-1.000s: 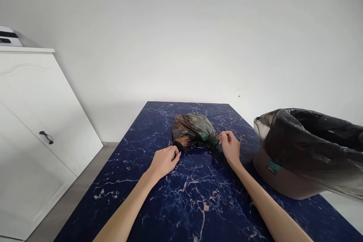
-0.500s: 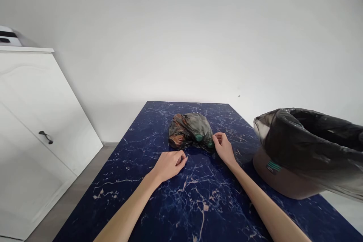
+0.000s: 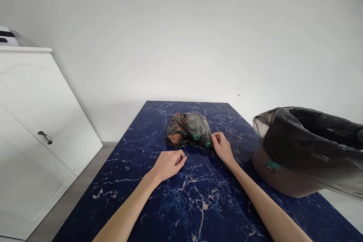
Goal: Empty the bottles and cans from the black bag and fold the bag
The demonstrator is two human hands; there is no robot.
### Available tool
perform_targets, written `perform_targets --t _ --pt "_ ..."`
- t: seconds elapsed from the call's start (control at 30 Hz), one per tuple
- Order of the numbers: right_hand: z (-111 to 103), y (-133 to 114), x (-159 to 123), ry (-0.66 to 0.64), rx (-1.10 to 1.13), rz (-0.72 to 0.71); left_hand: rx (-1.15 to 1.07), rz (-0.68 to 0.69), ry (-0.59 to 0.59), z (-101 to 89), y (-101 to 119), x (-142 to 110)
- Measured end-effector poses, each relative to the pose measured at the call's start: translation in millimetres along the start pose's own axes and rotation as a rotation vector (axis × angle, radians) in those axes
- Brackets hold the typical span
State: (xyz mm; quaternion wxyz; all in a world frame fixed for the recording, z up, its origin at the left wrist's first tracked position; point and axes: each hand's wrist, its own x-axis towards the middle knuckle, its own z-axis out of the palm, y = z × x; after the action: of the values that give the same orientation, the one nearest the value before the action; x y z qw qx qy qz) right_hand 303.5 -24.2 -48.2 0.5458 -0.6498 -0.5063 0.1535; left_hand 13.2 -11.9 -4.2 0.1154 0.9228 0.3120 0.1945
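Note:
A dark see-through plastic bag [image 3: 188, 124] lies bunched on the blue marbled table [image 3: 181, 204]. Brown and green bottle-like things show through its film, their kind partly hidden by the folds. At the bag's right edge is my right hand [image 3: 223, 147], thumb and fingers pinched together on the film. My left hand [image 3: 170, 164] rests on the tabletop just in front of the bag, fingers curled in a loose fist with nothing visible inside.
To the right stands a brownish bin [image 3: 286, 177] lined with a black bag [image 3: 306, 147] that hangs over its rim. A white cabinet [image 3: 36, 102] with a dark handle is on the left. Behind the table rises a pale wall [image 3: 181, 38].
The bag has shifted very slightly left, and its green contents show a little more clearly. My right hand stays at its edge; my left hand has hardly moved.

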Motion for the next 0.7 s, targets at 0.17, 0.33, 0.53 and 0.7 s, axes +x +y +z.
perform_targets --t 0.17,0.33,0.53,0.7 --pt "-0.1 -0.5 -0.5 -0.005 -0.006 -0.008 0.001 -0.003 0.005 0.7 -0.1 -0.2" --pt "-0.3 0.3 -1.1 -0.009 -0.009 -0.016 -0.001 0.000 0.002 1.2 -0.4 -0.1" --pt "0.0 -0.7 -1.4 -0.018 -0.005 -0.025 0.005 0.008 0.009 1.3 -0.7 0.1" --pt "0.4 -2.1 -1.9 -0.048 0.008 -0.044 0.022 0.021 0.029 0.4 1.0 0.2"
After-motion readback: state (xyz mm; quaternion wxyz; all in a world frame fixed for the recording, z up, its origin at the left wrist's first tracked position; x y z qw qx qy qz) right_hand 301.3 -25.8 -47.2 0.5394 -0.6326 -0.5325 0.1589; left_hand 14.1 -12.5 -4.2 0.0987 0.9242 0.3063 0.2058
